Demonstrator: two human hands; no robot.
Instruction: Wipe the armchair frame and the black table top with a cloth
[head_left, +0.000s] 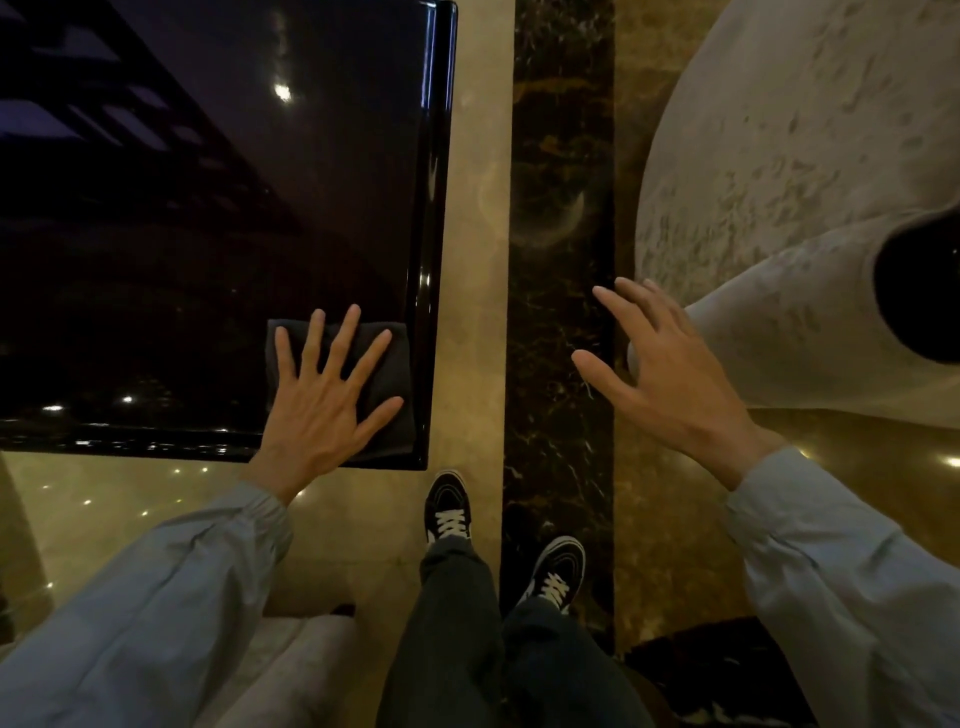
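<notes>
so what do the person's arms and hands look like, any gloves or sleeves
Both arms wear loose, pale blue-grey long sleeves with gathered cuffs at the wrists. The left hand and right hand are bare: no gloves, rings, watch or bracelets visible.

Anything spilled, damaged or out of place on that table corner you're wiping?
Nothing stands out. The dark cloth lies flat under the left hand at the black table top's near corner; the gloss shows only light reflections.

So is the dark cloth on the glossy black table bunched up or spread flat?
Flat: the dark cloth lies under the splayed left hand.
</notes>
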